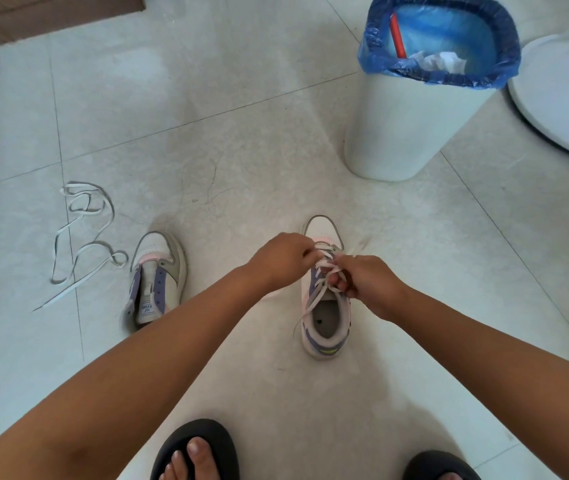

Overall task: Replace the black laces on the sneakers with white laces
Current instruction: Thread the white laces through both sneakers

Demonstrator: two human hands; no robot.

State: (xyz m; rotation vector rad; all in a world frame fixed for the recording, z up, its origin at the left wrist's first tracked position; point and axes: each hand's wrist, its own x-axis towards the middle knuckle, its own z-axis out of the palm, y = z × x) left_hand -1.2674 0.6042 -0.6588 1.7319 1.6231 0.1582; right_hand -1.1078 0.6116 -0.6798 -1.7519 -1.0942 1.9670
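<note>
While both hands work over it, much of the right sneaker is hidden: its lacing zone sits under knuckles and fingers, so which eyelets are filled cannot be told.

- Left hand: fingers curled, pinching a white lace near the toe end of the tongue; fingertips not clearly visible.
- Right hand: fingers curled round the same lace at the shoe's far side; exact pinch point obscured.
- Right sneaker: white, purple and pink, on the tiled floor ahead of the person, toe pointing away; loose lace ends trail over its opening and near side.
- Left sneaker: well apart to the left, unlaced, heel cut off by the left forearm. Its tongue label carries printing too small to read.
- Spare white lace: loose coils on the floor just left of that sneaker.
- White bin: blue liner, red stick and crumpled paper inside; contents below these not visible.
- White round object: cut by the right edge, identity unclear.
- Cardboard box: cut by the top edge.
- Black slippers: at the bottom edge, partly cropped.
</note>
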